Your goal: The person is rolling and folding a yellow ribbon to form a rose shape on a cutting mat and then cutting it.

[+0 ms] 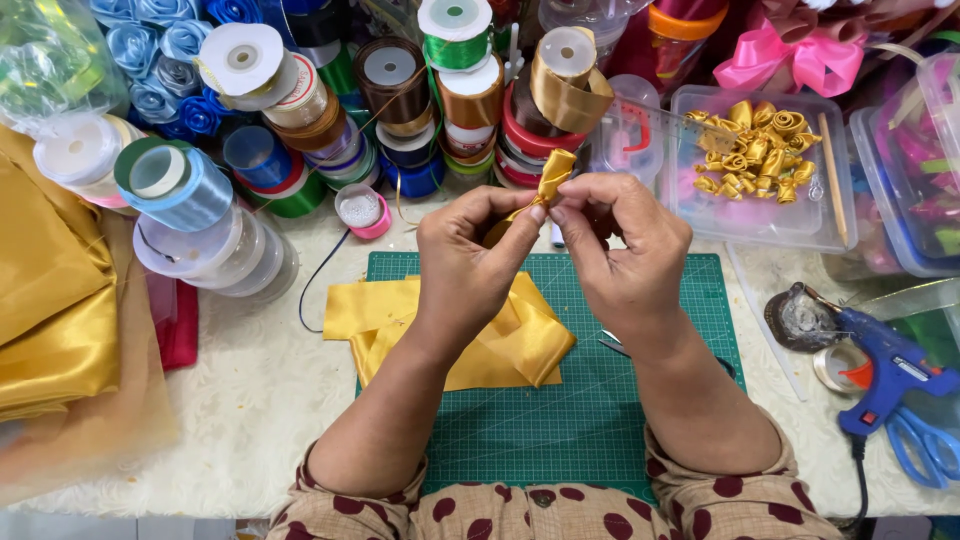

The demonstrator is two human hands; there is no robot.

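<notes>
My left hand (pixel 468 255) and my right hand (pixel 618 250) are raised together over the green cutting mat (pixel 590 400). Between their fingertips they pinch a small folded piece of gold satin ribbon (pixel 556 178), both hands gripping it. Under my left wrist a loose pile of yellow satin strips (pixel 500 345) lies on the mat. Scissors (pixel 612 343) peek out beneath my right wrist, mostly hidden.
Many ribbon spools (pixel 400 110) are stacked at the back. A clear box of finished gold ribbon roses (pixel 752 150) stands at back right. A blue glue gun (pixel 885 375) and blue scissors (pixel 925 445) lie right. Gold fabric (pixel 50 290) lies left.
</notes>
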